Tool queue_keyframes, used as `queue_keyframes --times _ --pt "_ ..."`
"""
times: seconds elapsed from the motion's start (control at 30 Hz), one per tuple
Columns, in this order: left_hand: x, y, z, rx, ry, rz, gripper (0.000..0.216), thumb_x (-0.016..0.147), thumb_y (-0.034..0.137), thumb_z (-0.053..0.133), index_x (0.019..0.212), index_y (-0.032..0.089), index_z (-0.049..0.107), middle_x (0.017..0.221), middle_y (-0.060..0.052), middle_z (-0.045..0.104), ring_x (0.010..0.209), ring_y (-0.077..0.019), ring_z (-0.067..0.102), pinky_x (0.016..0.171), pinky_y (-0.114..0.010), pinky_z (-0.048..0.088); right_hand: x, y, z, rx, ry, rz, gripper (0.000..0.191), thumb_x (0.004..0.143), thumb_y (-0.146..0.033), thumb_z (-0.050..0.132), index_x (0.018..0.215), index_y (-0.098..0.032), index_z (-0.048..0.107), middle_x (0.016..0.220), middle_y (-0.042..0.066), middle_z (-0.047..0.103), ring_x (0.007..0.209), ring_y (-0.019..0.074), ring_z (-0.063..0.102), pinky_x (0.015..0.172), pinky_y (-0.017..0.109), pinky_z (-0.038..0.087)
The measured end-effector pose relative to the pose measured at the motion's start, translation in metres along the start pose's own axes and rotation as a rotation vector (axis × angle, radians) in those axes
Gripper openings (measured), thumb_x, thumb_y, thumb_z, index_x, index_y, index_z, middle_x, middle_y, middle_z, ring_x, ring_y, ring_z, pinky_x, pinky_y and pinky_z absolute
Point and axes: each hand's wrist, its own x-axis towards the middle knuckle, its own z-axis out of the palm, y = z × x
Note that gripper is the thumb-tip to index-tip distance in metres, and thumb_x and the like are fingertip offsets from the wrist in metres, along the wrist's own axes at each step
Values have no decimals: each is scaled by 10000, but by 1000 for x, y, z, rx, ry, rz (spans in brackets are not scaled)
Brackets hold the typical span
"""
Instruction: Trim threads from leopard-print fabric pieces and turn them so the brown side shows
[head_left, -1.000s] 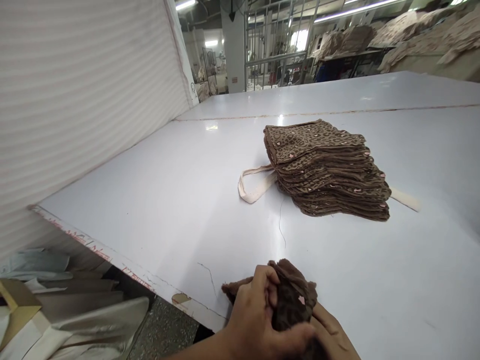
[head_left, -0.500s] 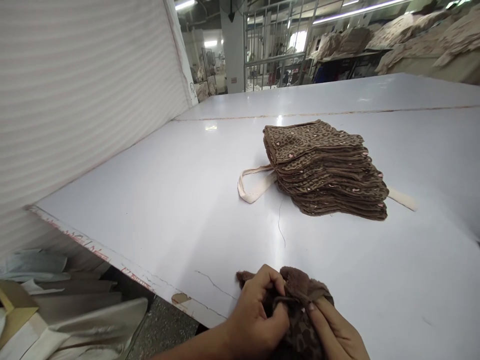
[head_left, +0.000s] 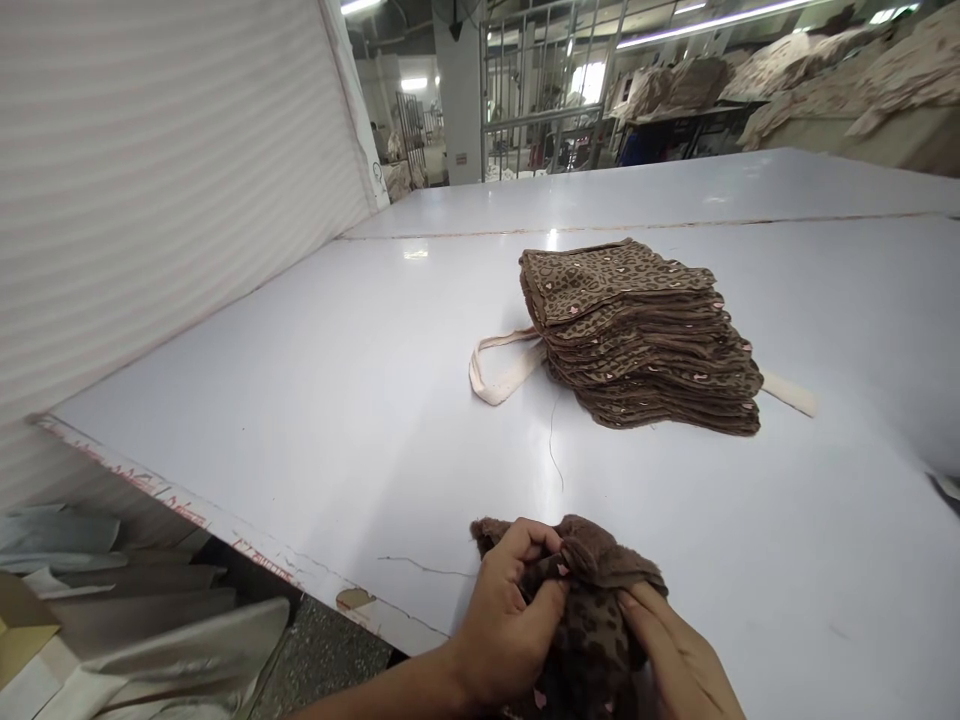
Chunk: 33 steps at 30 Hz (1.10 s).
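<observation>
A brown leopard-print fabric piece [head_left: 600, 630] with a fuzzy brown reverse side is bunched at the table's near edge. My left hand [head_left: 510, 620] pinches its folded edge between thumb and curled forefinger. On the other side, my right hand [head_left: 675, 650] grips the fabric, its fingers partly hidden under the fuzzy fold. Beyond both hands lies a thick stack of matching leopard-print pieces [head_left: 637, 330] with small pink spots. A cream fabric strip [head_left: 495, 385] runs under that stack, looped at the left and sticking out at the right.
The glossy white table [head_left: 300, 420] has a worn, red-marked front edge at lower left. A loose thread [head_left: 553, 450] lies before the stack. White ribbed sheeting [head_left: 172, 150] rises on the left. Below it are fabric rolls [head_left: 180, 640] and a cardboard box [head_left: 22, 620]. Piled cloth [head_left: 862, 80] stands behind.
My fingers have shifted on the fabric piece, and more of its leopard-print side shows between my hands. The whole view has moved slightly; the stack stays in place on the table.
</observation>
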Motion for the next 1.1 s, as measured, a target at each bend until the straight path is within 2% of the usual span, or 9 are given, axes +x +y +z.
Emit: queue_keyframes --times 0.17,0.27,0.4,0.53,0.67,0.8,0.87,0.93,1.1 --pt "6 1 -8 122 -128 16 123 868 267 451 935 166 464 808 -22 527 737 -113 462 691 -232 388 3 5 -1 -58 -46 2 341 762 -463 561 960 -220 696 1029 33 685 960 260 612 801 284 508" --pt "8 2 -10 150 -84 -38 163 881 317 430 949 177 479 781 -2 523 691 -101 462 661 -221 393 6 8 -3 -308 -6 -114 313 750 -475 564 921 -254 705 958 38 702 888 253 631 779 314 518" --pt "8 5 -7 190 -115 -94 257 748 319 632 939 167 551 788 -2 567 731 -120 495 696 -227 397 6 8 -5 -635 67 -290 230 771 -437 530 879 -300 681 781 6 712 759 233 643 761 372 524" --pt "12 4 -4 -83 -109 -195 260 753 370 614 735 111 598 671 -7 533 648 -101 473 638 -223 375 3 6 -6 -642 74 -363 246 808 -432 511 948 -301 666 950 -11 707 864 220 648 800 352 520" --pt "15 -1 -3 -420 -3 -385 305 687 389 674 764 102 603 617 4 535 579 -91 486 628 -239 397 2 9 -10 -621 80 -416 312 888 -401 413 1063 -278 639 1110 -12 662 977 196 627 835 295 499" --pt "9 1 0 -238 -27 -287 337 704 382 678 899 118 601 786 -38 610 765 -153 556 744 -278 435 2 18 -8 -827 158 -646 261 888 -322 433 1048 -227 617 907 12 716 758 198 669 824 371 466" --pt "6 4 1 -148 -42 -262 363 680 363 706 925 122 590 853 -50 615 815 -166 551 760 -282 436 1 20 -4 -895 123 -729 229 879 -303 448 1038 -238 599 795 -15 713 635 186 654 812 411 443" --pt "5 5 2 -163 -30 -287 355 673 370 709 876 105 588 800 -46 601 756 -154 541 713 -276 435 -1 19 -1 -875 54 -706 224 877 -302 453 1056 -252 578 798 -23 711 628 179 647 803 403 444" --pt "11 1 1 -197 -11 -260 341 680 381 700 768 70 593 675 -20 530 669 -124 493 672 -271 411 -3 14 1 -689 51 -540 286 916 -282 384 1158 -259 536 1071 30 666 942 183 620 783 312 473"
